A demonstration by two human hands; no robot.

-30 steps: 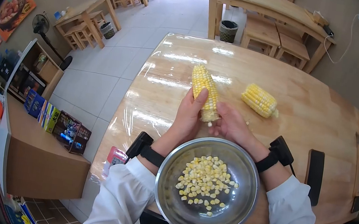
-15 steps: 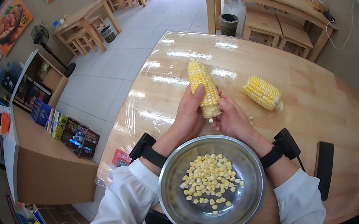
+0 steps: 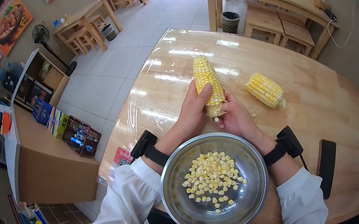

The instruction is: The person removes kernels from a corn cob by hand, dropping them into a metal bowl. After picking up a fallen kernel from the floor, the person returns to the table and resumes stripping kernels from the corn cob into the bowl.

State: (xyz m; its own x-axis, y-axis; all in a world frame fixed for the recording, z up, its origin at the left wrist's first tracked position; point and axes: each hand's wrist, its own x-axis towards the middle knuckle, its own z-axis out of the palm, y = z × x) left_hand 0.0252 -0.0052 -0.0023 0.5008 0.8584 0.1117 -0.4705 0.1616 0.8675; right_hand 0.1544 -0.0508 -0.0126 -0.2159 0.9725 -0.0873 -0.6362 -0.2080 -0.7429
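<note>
past bowl (image 3: 241,214), l hand (image 3: 193,108) grips cob (image 3: 208,77), r hand (image 3: 239,119) touching

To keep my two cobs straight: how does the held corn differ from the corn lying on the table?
The held corn looks longer; the loose corn is stubbier.
The held corn is gripped; the loose corn lies on the tabletop.
Both show mixed yellow and pale kernels.

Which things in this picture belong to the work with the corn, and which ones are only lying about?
In use:
corn cob held by the left hand, the right hand at its lower end
metal bowl holding loose kernels
second cob, probably

Just lying about:
dark flat object
pink card
</note>
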